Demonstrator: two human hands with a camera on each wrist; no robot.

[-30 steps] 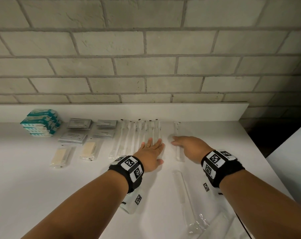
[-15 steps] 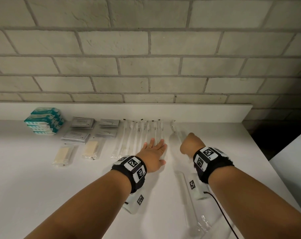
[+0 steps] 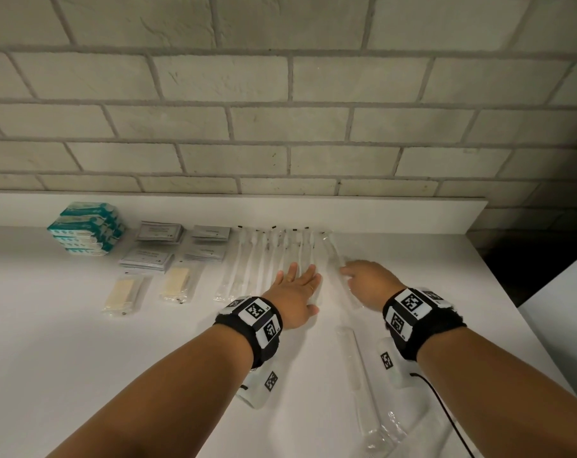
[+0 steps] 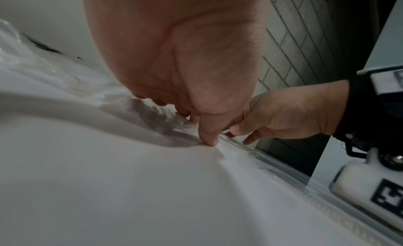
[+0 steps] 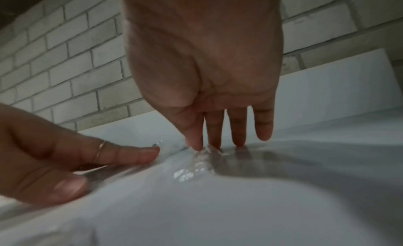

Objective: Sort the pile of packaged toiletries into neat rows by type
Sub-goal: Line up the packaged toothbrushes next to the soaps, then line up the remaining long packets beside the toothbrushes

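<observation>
Several clear-wrapped toothbrushes (image 3: 260, 259) lie side by side in a row at the back of the white counter (image 3: 82, 358). My left hand (image 3: 297, 282) lies flat on the row's right end, fingers straight. Just right of it, one more wrapped toothbrush (image 3: 331, 251) lies tilted, its far end leaning toward the row. My right hand (image 3: 356, 276) presses straight fingertips (image 5: 196, 144) down on its crinkled wrapper (image 5: 194, 167). In the left wrist view my left hand (image 4: 202, 129) touches the counter, with my right hand (image 4: 272, 118) close beside it.
Left of the row lie grey sachets (image 3: 158, 233), two pale bars in clear packets (image 3: 178, 279) and a stack of teal packs (image 3: 85, 229). Another wrapped toothbrush (image 3: 356, 365) and loose clear packets (image 3: 389, 431) lie near me on the right. A brick wall (image 3: 280, 127) backs the counter, whose edge drops off at right.
The wrapped toothbrush under my right hand lay straight and apart; its far end has swung left toward the row. My left hand has stayed flat on the row.
</observation>
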